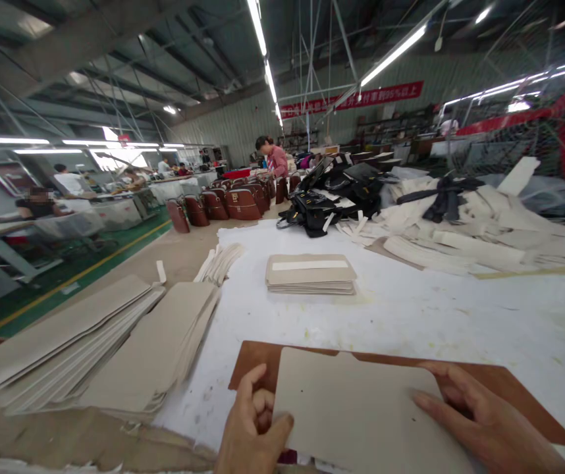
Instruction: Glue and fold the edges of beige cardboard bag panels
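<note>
A beige panel (346, 401) with rounded corners is between my hands at the front of the table. The thumb of my left hand (257, 424) presses on its left edge, with the other fingers curled beside and behind it. At the opposite edge, my right hand (475, 408) grips the panel, thumb on its face and fingers at the far side. Beneath or just behind it lies a flat brown piece (504, 388), partly covered by the panel and my right hand. A short stack of beige pieces (312, 280) topped by a pale strip lies farther back.
Fanned beige panels (149, 349) cover the left of the white table sheet (401, 316). Pale strips (490, 230) are heaped at right beside black bags (342, 191). Brown bags (243, 203) stand at the back near a person in a red top (277, 161).
</note>
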`<state>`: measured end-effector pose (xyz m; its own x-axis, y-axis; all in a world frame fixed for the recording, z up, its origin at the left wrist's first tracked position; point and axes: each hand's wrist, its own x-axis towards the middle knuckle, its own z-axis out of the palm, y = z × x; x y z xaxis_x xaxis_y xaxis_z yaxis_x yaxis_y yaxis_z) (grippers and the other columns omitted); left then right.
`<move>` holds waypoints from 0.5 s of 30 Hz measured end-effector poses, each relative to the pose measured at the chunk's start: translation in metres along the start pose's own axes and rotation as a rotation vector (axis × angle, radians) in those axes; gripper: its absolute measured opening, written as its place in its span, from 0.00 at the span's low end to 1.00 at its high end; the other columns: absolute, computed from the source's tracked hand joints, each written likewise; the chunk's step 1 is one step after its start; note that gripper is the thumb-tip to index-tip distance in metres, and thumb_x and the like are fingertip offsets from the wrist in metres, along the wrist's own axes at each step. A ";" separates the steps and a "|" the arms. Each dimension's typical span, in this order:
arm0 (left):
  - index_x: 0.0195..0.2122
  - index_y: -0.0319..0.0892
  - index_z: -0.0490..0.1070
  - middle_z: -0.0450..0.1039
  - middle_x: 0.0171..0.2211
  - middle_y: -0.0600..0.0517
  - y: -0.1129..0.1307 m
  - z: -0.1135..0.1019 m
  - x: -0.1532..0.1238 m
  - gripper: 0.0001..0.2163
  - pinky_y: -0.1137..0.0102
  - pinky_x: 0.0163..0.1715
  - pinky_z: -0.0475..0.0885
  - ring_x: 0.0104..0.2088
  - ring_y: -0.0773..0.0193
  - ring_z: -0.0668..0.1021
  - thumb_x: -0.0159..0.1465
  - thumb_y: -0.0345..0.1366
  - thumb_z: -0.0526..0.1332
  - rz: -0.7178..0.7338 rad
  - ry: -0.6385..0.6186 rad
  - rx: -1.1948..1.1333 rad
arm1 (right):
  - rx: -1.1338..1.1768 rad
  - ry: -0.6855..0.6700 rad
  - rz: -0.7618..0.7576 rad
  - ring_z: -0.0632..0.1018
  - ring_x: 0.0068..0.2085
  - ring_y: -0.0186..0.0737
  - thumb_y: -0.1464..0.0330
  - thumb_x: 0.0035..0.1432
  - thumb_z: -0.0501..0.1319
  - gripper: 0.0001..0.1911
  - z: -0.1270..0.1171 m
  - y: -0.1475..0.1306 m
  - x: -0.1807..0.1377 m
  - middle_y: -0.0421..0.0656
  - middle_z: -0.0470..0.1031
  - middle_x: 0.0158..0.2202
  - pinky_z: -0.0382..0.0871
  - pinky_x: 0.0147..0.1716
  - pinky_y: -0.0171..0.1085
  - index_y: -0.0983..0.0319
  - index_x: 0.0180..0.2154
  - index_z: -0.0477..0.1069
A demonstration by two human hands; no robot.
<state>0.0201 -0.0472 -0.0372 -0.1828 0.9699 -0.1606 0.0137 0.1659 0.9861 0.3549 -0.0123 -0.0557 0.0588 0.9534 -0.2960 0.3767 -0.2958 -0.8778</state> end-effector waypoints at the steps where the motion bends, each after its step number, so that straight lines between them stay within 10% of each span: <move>1: 0.69 0.39 0.56 0.74 0.28 0.60 -0.002 -0.001 -0.001 0.39 0.66 0.33 0.74 0.27 0.60 0.79 0.58 0.39 0.68 0.031 -0.007 0.165 | -0.153 0.059 0.016 0.84 0.49 0.59 0.39 0.52 0.63 0.38 -0.001 0.001 0.004 0.46 0.86 0.46 0.74 0.51 0.52 0.54 0.56 0.72; 5: 0.74 0.36 0.48 0.74 0.31 0.59 0.005 0.000 -0.002 0.37 0.62 0.40 0.70 0.31 0.58 0.79 0.65 0.38 0.56 0.124 -0.015 0.637 | -0.467 0.227 -0.017 0.84 0.48 0.64 0.43 0.58 0.52 0.34 0.007 -0.001 0.007 0.48 0.85 0.43 0.71 0.50 0.56 0.55 0.58 0.72; 15: 0.73 0.37 0.52 0.76 0.34 0.56 0.015 -0.007 0.005 0.30 0.65 0.39 0.67 0.39 0.56 0.83 0.69 0.32 0.52 0.130 -0.139 0.878 | -0.573 0.282 -0.049 0.84 0.39 0.60 0.44 0.56 0.49 0.32 0.016 -0.008 0.012 0.45 0.82 0.33 0.71 0.41 0.51 0.55 0.50 0.75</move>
<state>0.0125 -0.0414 -0.0226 -0.0072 0.9939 -0.1103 0.7833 0.0742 0.6172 0.3376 0.0011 -0.0583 0.2407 0.9672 -0.0817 0.8152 -0.2471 -0.5238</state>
